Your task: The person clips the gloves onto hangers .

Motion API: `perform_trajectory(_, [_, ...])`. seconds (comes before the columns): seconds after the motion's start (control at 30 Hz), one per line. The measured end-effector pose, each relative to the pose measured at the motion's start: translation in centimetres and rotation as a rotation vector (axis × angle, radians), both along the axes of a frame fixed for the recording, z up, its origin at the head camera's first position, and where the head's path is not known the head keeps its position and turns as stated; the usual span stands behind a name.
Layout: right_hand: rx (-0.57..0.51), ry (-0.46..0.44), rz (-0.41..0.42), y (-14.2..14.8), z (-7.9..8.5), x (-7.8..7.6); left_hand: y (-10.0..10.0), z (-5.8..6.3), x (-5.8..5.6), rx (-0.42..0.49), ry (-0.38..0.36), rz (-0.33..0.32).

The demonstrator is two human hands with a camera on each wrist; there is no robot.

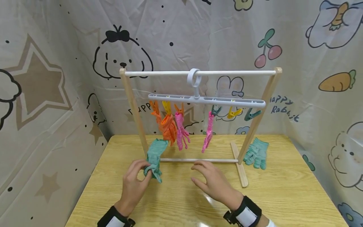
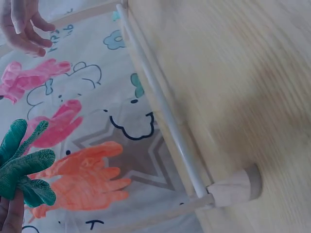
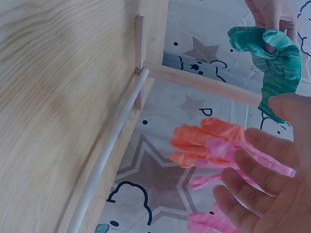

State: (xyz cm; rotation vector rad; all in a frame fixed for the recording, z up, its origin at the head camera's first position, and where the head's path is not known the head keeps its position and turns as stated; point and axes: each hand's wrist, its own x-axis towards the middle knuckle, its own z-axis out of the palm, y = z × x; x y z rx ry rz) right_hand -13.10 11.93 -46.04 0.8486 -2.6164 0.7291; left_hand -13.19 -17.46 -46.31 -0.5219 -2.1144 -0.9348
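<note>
A green knit glove (image 1: 155, 155) is pinched between the thumb and fingers of my left hand (image 1: 135, 181), held up at the rack's left side. My right hand (image 1: 211, 182) hovers in front of the rack with fingers spread and relaxed, holding nothing. In the right wrist view the green glove (image 3: 279, 63) droops from the left hand's fingers. Orange gloves (image 1: 168, 127) and a pink glove (image 1: 181, 130) hang from clips at the left half of the grey hanger (image 1: 207, 100). Another pink glove (image 1: 209, 131) hangs right of the hanger's middle.
The hanger hooks over the white top rod (image 1: 238, 72) of a wooden rack. A yellow clip (image 1: 234, 112) and a teal clip (image 1: 251, 114) hang without gloves at the right. More green gloves (image 1: 256, 153) lie on the table (image 1: 283, 189) beyond the right post.
</note>
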Motion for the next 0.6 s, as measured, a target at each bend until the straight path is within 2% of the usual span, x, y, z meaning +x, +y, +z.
perform_trajectory(0.1, [0.000, 0.004, -0.012, 0.4, 0.0, 0.0, 0.3, 0.2, -0.1, 0.012, 0.008, -0.017])
perform_trajectory(0.37, [-0.007, 0.012, -0.023, 1.3, 0.0, 0.1, 1.3, 0.8, 0.0, 0.084, -0.037, -0.100])
perform_trajectory(0.6, [-0.017, 0.018, -0.058, 2.3, 0.2, 0.1, 2.5, 1.3, -0.1, 0.107, 0.010, -0.164])
